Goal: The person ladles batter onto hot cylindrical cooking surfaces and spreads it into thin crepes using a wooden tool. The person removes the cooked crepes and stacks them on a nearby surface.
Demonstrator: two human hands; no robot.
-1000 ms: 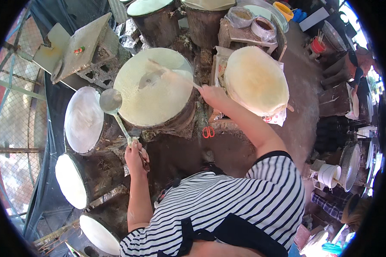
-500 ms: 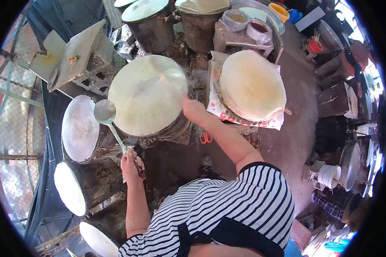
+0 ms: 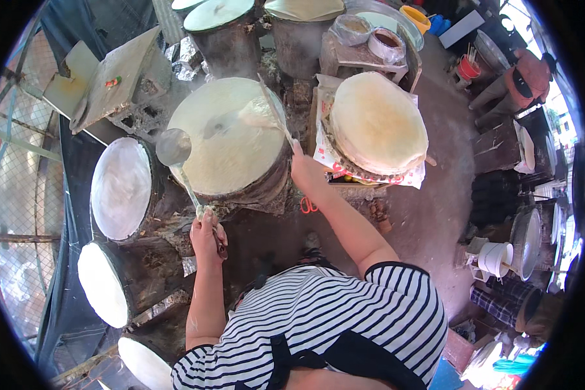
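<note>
My left hand (image 3: 208, 237) is closed round the handle of a metal ladle (image 3: 174, 148), whose bowl hangs over the left edge of a round griddle (image 3: 240, 192). A thin pale sheet of batter (image 3: 221, 162) covers the griddle, with a grey spot near its middle. My right hand (image 3: 307, 172) grips a thin flat stick (image 3: 271, 104) at the griddle's right edge. Beside the stick, a whitish fold of the sheet is bunched up, and steam blurs it. To the right, a stack of round pale sheets (image 3: 380, 127) lies on a cloth-covered stand.
More round drum-like stoves with white tops (image 3: 120, 188) stand at the left and far side. A slanted board on blocks (image 3: 120, 78) is at the far left. Bowls in plastic (image 3: 387, 44) sit on a small table. Another person (image 3: 530, 81) stands at the far right.
My right hand has moved slightly, and the stick has swung from across the griddle to its right edge, bunching the sheet there. The ladle has shifted a little to the right.
</note>
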